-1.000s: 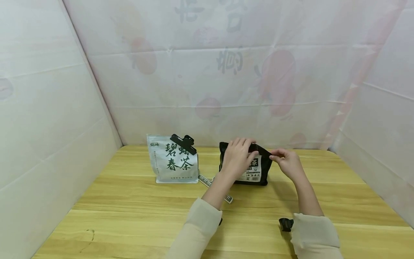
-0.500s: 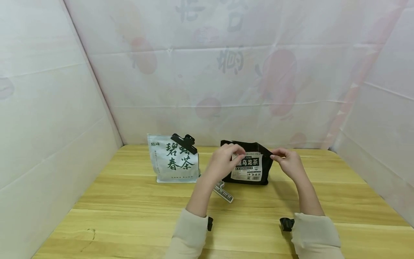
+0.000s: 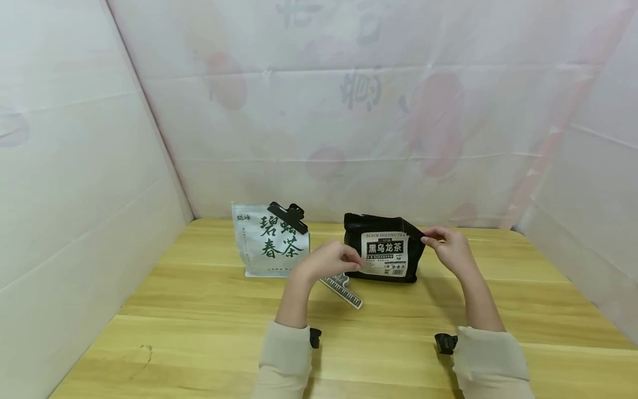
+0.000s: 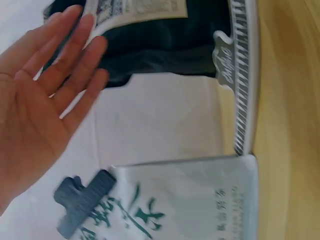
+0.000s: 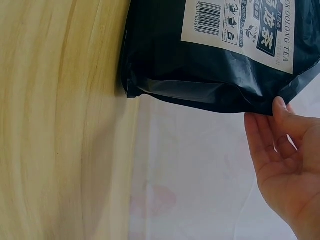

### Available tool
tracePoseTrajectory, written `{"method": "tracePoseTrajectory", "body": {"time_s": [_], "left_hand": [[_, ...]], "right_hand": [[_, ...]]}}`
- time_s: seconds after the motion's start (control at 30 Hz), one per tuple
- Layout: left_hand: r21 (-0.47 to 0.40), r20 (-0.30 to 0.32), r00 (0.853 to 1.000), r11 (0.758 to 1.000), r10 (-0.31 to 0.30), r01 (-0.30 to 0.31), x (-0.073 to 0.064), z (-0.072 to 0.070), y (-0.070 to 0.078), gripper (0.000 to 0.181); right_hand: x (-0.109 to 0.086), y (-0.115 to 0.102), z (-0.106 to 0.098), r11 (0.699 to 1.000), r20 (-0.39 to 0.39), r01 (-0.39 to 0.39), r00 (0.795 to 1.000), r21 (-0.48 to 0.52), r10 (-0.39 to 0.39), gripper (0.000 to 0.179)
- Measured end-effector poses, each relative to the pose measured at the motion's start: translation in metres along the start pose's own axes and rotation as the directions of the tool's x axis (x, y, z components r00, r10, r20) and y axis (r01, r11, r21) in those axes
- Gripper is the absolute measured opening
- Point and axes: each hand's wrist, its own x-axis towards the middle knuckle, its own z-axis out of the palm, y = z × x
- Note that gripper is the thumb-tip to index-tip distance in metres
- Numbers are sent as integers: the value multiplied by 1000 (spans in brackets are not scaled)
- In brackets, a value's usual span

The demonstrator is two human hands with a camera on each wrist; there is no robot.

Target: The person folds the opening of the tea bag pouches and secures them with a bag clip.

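A black oolong tea bag (image 3: 384,252) stands upright on the table, its top corner folded over at the right. My right hand (image 3: 451,250) pinches that folded corner between thumb and fingers, as the right wrist view shows with the hand (image 5: 287,150) at the edge of the bag (image 5: 220,65). Left of the bag, my left hand (image 3: 326,260) hovers with loosely bent fingers and holds nothing. A clip with a piano-key pattern (image 3: 344,291) lies below it on the table, partly covered by the hand in the head view; the left wrist view shows the clip (image 4: 241,75) too.
A pale tea bag (image 3: 271,246) with green lettering stands to the left, a black clip (image 3: 288,216) fastened aslant on its top right corner. The wooden table (image 3: 199,332) is bounded by printed cloth walls (image 3: 299,111) at back and sides.
My left hand has come off the top of the black tea bag and moved left and down, uncovering the label. My right hand keeps its pinch on the corner.
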Motion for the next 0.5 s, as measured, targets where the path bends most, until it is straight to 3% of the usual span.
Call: {"method": "tracePoseTrajectory", "body": {"time_s": [0.17,0.33,0.5], "left_hand": [[-18,34,994,995,-99,100,-3,1,-16,17],[-60,-4,993,992,-115,115,0,5,-31,19],[-95,-6,986,981,-168,166,4,14,-45,18]], "right_hand": [[1,2,-1,1000,-5,4,1000,-2,-4,21],[0,2,-1,1000,-3,0,1000,3,1,21],[0,1,-1,1000,-5,11,1000,9,-11,21]]}}
